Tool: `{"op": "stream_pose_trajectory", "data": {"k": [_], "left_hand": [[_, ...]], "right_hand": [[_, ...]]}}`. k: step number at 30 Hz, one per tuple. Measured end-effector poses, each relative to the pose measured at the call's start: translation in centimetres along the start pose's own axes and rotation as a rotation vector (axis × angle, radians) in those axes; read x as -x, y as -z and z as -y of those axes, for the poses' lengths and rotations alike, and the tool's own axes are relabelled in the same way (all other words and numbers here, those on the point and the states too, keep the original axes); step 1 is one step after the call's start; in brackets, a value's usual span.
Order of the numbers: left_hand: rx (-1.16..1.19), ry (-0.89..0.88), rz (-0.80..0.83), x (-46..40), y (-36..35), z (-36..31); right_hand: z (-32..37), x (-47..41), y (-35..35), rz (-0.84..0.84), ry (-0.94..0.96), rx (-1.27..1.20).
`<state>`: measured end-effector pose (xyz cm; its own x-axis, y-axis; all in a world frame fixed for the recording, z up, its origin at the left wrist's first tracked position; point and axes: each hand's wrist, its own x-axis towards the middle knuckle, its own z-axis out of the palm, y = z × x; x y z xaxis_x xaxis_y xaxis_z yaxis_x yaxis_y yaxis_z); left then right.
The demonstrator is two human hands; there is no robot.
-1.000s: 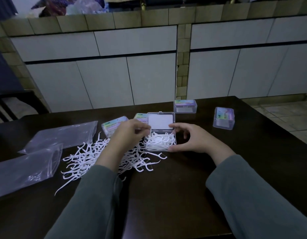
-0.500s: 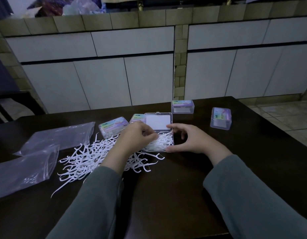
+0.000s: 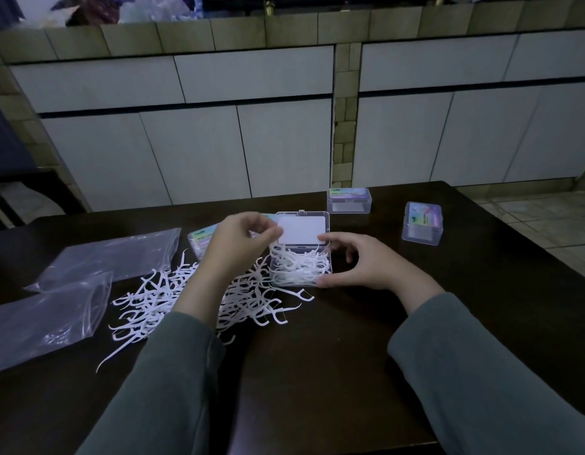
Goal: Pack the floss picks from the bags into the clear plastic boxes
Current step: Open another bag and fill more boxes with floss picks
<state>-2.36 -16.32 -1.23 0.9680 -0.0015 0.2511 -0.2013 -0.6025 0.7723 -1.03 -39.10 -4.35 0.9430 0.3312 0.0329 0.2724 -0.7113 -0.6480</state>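
An open clear plastic box sits mid-table, its lid raised behind it and white floss picks piled inside. My right hand grips the box's right side, thumb at the front corner and fingers at the back. My left hand is raised at the box's left edge, pinching a floss pick that hangs over the box. A heap of loose floss picks lies to the left of the box. Two clear bags lie flat at the left.
Closed labelled boxes stand at the back and right; another is partly hidden behind my left hand. The dark table ends near the right. White cabinets stand beyond, and a chair at the left.
My left hand has risen from the box's left rim and now pinches a pick above it. My right hand stays on the box's side.
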Motion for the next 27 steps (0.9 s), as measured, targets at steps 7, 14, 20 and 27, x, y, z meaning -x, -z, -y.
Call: {"op": "stream_pose_trajectory", "data": {"k": [7,14,20,27], "left_hand": [[-0.310,-0.194,0.054,-0.1,-2.2,-0.7],[-0.471,-0.251,0.122,-0.5,-2.2,-0.7],[-0.318,-0.309,0.200,0.0,-2.6,-0.5],[-0.268,-0.226,0.209,0.2,-1.7,-0.1]], "right_hand": [[0.1,0.1,0.1,0.005,0.010,0.004],[-0.1,0.0,0.1,0.005,0.010,-0.002],[-0.1,0.0,0.1,0.007,0.013,-0.006],[0.1,0.4,-0.1,0.001,-0.025,0.050]]}}
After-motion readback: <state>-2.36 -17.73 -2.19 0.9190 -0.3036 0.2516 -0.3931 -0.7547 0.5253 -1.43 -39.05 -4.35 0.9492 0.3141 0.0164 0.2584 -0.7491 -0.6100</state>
